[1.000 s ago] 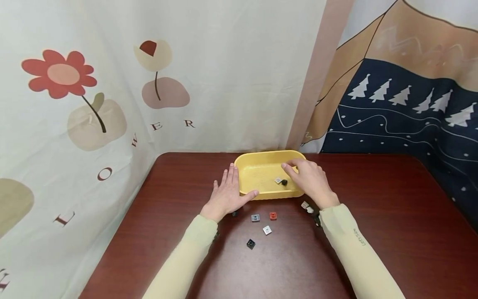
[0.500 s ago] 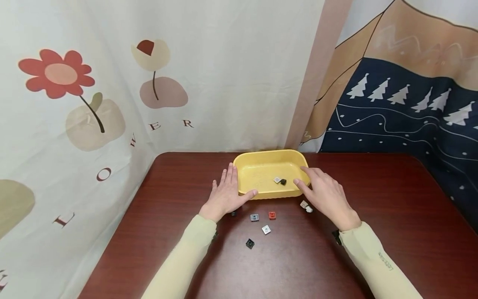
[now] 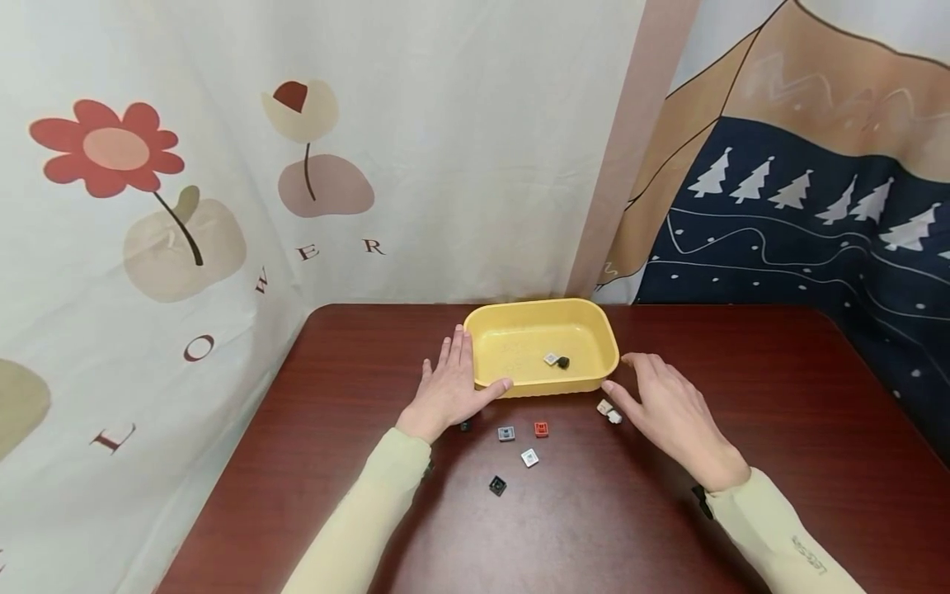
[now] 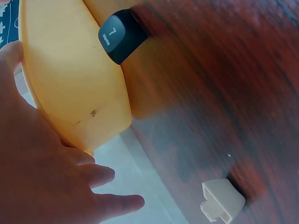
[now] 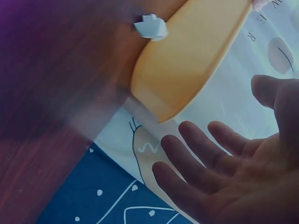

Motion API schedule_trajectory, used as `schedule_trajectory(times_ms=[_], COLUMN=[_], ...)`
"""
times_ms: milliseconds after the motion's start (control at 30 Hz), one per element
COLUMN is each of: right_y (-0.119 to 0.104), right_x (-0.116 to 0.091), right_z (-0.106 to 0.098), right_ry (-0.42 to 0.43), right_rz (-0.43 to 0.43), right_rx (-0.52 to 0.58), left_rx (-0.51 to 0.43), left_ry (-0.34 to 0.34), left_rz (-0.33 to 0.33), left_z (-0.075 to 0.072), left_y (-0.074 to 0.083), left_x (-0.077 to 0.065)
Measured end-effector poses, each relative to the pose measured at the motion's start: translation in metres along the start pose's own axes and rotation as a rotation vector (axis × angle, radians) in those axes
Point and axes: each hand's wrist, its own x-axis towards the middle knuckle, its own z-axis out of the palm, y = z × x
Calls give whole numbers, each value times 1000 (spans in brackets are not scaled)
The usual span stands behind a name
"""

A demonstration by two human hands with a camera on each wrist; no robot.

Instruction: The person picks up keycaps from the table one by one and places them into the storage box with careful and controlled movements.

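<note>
A yellow plastic tray (image 3: 490, 323) stands at the table's back, holding a white keycap (image 3: 550, 359) and a black keycap (image 3: 563, 362). My left hand (image 3: 445, 386) rests on its left rim, fingers straight and thumb along the front edge. Off the tray's right end, my right hand (image 3: 677, 412) hovers with relaxed fingers and nothing in its grasp, as the right wrist view confirms. Near its thumb lie a beige keycap (image 3: 604, 407) and a white keycap (image 3: 614, 417). The left wrist view shows a dark keycap (image 4: 122, 36) marked 7 Home beside the tray.
In front of the tray lie a blue-grey keycap (image 3: 506, 433), a red keycap (image 3: 541, 430), a white keycap (image 3: 529, 458) and a black keycap (image 3: 497, 485). A printed curtain (image 3: 460, 165) hangs behind the brown table (image 3: 564, 536).
My right hand has drawn back from over the tray, moving right and toward me past its right rim, with fingers spreading. The left hand has stayed in place.
</note>
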Motion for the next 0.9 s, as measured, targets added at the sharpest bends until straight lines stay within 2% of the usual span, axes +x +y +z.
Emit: schedule_trajectory(times_ms=[367, 733, 900], right_y=[9, 10, 11], right_x=[-9, -3, 0], right_z=[5, 16, 20], right_ry=[-95, -209, -245], right_rz=[3, 33, 15], right_rx=[-67, -70, -91], left_rx=[9, 6, 8], left_ry=[7, 7, 7], left_rz=[-3, -1, -2], left_z=[0, 0, 0], left_y=[-1, -1, 0], left_x=[0, -1, 0])
